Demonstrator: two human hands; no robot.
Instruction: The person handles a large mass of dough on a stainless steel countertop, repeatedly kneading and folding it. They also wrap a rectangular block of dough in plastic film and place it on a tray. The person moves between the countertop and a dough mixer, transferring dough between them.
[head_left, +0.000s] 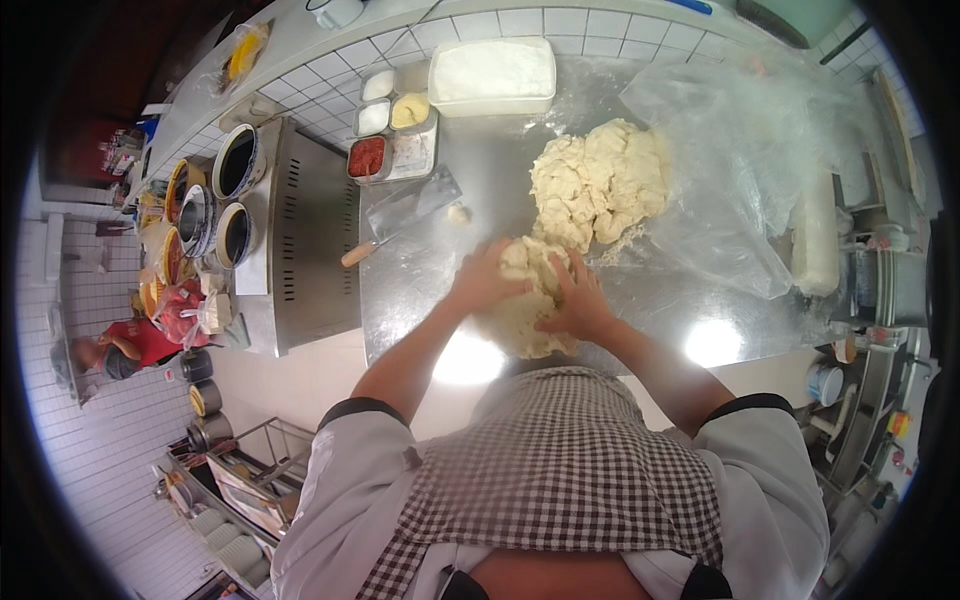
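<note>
Both hands are on a piece of soft, pale dough near the front edge of the steel worktable. My left hand grips the dough's left side, its fingers partly blurred. On the right, my right hand presses in with spread fingers curled over the dough. A larger, rough mass of dough lies just beyond, against or very close to the piece I hold. To the left rests a cleaver with a wooden handle, a small dough scrap beside its blade.
A white tub of flour stands at the back. Beside it are small containers of powders and a red paste. Clear plastic sheeting covers the right side, near a pale roll. Bowls of dark liquid and a person in red are left.
</note>
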